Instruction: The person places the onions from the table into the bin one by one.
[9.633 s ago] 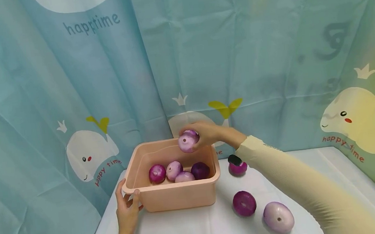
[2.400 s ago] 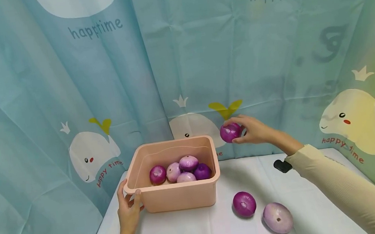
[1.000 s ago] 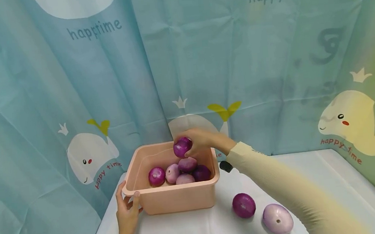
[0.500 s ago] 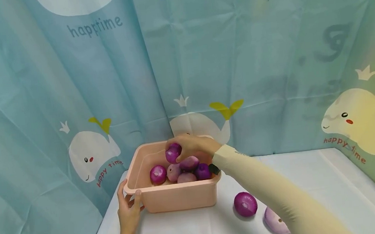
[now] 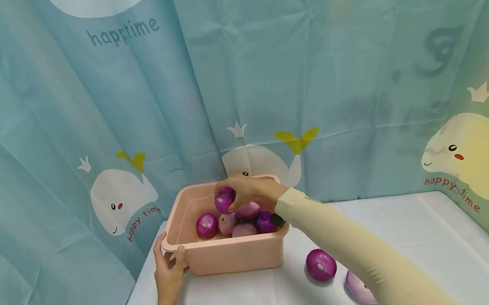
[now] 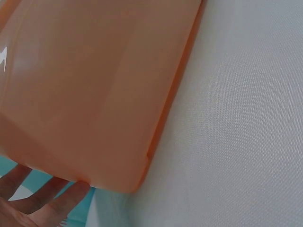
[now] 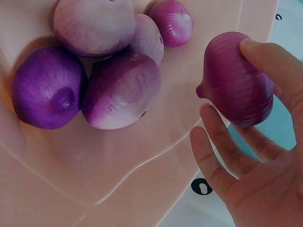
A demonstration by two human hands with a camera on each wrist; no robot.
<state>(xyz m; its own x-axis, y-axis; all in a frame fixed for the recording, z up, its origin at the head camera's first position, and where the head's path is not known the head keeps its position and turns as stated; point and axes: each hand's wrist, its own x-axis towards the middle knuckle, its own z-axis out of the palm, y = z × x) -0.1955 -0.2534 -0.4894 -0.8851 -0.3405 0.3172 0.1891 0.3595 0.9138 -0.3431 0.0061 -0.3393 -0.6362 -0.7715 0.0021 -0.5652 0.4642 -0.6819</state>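
My right hand [image 5: 245,190] holds a red onion [image 5: 224,200] above the inside of a peach plastic bin [image 5: 232,257]. In the right wrist view, the thumb lies on top of this onion [image 7: 236,78], and its pointed tip faces the bin's inside. Several other onions, some deep purple [image 7: 47,90] and some pale with purple patches [image 7: 123,92], lie together on the bin floor. My left hand [image 5: 168,277] grips the bin's near left corner, thumb at the front of the rim. From the left wrist view, its fingers [image 6: 64,203] touch the bin wall [image 6: 104,94].
Two onions lie on the white table [image 5: 232,301] right of the bin: a purple one [image 5: 321,265] and a pale one [image 5: 359,288] partly hidden by my right sleeve [image 5: 355,245]. Behind the table hangs a blue curtain [image 5: 308,77] with whale prints.
The pale onion my right hand held earlier now lies in the bin. That hand has since brought a red onion left from the table, hardly moving lately. My left hand stays on the corner.
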